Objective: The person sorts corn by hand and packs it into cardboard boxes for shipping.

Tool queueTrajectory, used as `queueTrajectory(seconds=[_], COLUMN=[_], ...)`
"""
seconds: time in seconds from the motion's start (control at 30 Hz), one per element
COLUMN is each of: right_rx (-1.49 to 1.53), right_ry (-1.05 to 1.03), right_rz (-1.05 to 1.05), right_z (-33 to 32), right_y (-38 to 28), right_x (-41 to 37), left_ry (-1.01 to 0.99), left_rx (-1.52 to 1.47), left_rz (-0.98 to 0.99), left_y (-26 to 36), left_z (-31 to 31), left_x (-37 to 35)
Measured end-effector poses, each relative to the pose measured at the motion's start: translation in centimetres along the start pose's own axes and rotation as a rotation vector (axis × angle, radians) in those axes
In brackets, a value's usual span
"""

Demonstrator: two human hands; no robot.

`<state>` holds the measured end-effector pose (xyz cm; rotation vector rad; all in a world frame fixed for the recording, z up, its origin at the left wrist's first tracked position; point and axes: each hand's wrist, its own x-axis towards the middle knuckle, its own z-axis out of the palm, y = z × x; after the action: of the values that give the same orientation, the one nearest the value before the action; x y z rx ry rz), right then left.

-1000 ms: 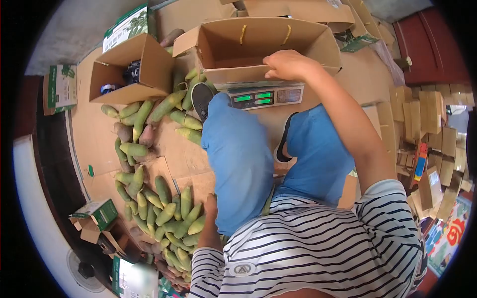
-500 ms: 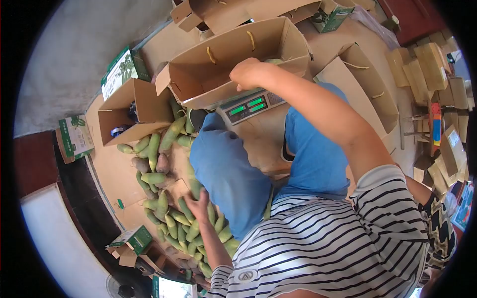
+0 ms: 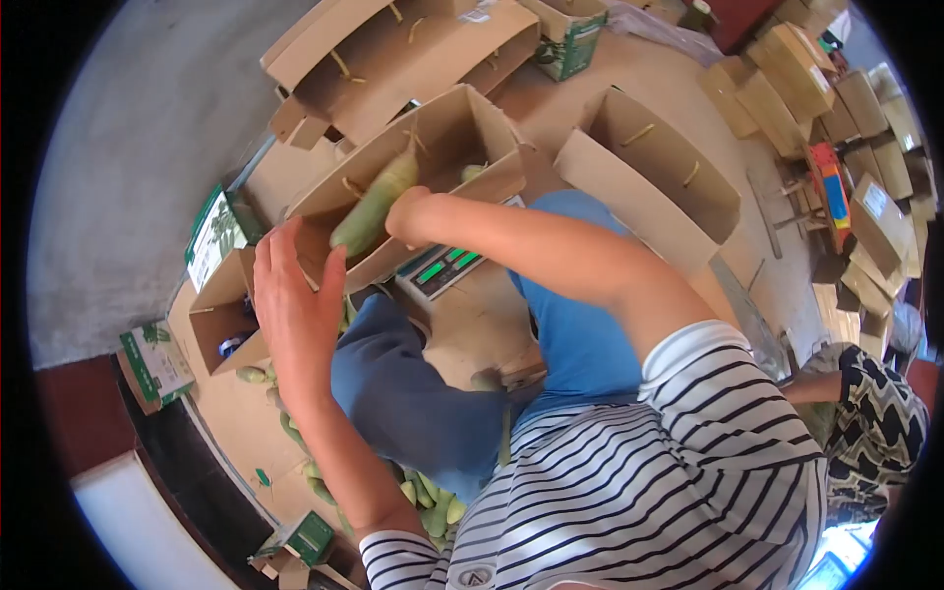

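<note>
A long green radish (image 3: 376,208) is held at a slant over the opening of a cardboard box (image 3: 501,182) with yellow cord handles. My right hand (image 3: 411,216) is closed against the radish's side; its fingers are mostly hidden behind the wrist. Beside the radish's lower end, my left hand (image 3: 300,295) is raised with thumb and fingers spread, holding nothing. The box rests on a weighing scale (image 3: 433,273) with lit green digits. Part of another green radish (image 3: 472,173) shows inside the box.
Loose green radishes (image 3: 433,506) lie on the floor by my left leg. An open carton (image 3: 669,177) stands to the right, and another box (image 3: 221,324) to the left. Stacked cartons (image 3: 787,79) fill the far right. A person's patterned clothing (image 3: 880,423) shows at the right edge.
My left hand has risen from the radish pile to the box. A green radish now shows over the box at my right hand, which has moved left in view. The view has shifted.
</note>
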<state>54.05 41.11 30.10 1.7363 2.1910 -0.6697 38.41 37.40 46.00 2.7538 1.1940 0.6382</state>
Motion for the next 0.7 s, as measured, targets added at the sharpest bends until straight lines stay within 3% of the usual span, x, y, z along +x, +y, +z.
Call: queueTrajectory(seconds=[0.17, 0.3, 0.43, 0.5, 0.57, 0.63, 0.7], right_rx=[-0.096, -0.004, -0.042, -0.056, 0.13, 0.301, 0.34], right_ry=[0.025, -0.115, -0.018, -0.05, 0.193, 0.524, 0.763], right_rz=[-0.048, 0.046, 0.024, 0.048, -0.017, -0.129, 0.013], right_z=[-0.2, -0.7, -0.3, -0.8, -2.4, -4.5, -5.2], right_y=[-0.2, -0.5, -0.7, -0.5, 0.2, 2.2, 5.0], right_x=[0.0, 0.7, 0.0, -0.6, -3.4, -7.2, -9.4], left_ry=[-0.145, -0.445, -0.655, -0.581, -0.497, -0.552, -0.566], left_rx=[-0.057, 0.143, 0.407, 0.319, 0.295, 0.305, 0.325], left_rz=[0.084, 0.04, 0.056, 0.087, 0.143, 0.109, 0.096], left_y=[2.6, -2.1, -5.3, -6.5, -6.8, -5.9, -5.4], left_z=[2.3, 8.3, 12.1, 13.7, 14.2, 13.9, 13.6], left_x=[1.1, 0.6, -1.0, -1.0, -1.0, -0.7, -0.6])
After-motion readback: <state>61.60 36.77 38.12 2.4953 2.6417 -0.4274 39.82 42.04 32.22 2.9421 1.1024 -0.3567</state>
